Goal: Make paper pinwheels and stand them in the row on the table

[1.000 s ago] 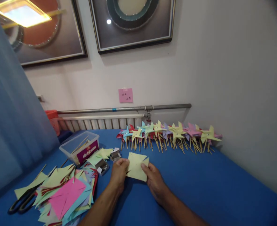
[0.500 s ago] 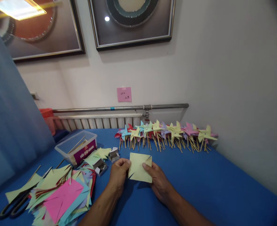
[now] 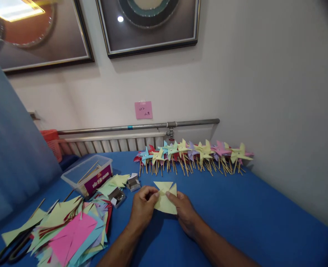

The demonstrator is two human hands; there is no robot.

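Fingers of the left hand (image 3: 142,207) are pinched together at the left side of a pale yellow paper square (image 3: 166,204), thumb against index finger, while the right hand (image 3: 188,216) grips its opposite edge with the thumb lying flat across the face. The square is held up just above the blue surface (image 3: 236,222), in front of the person. Slits split its upper right corner into separate flaps, and the left side appears to be bent in toward the middle.

The step in hand looks like bending a cut corner inward while the right thumb steadies the centre. Judging from this, any further move of that flap calls for a light pinch and a firm thumb, since thin slit paper could crease off line, spring back or tear at the end of a cut.

Hard to make out is how far the bent corner reaches, as the left fingertips cover it. The other right fingers are mostly hidden behind the sheet. Small shiny pieces in the open box (image 3: 114,202) are too tiny to identify, and the second box (image 3: 133,185) shows little of its inside. The lower part of the paper pile (image 3: 72,237) is cut off by the frame, and sheets partly hide the black-handled scissors (image 3: 13,256).
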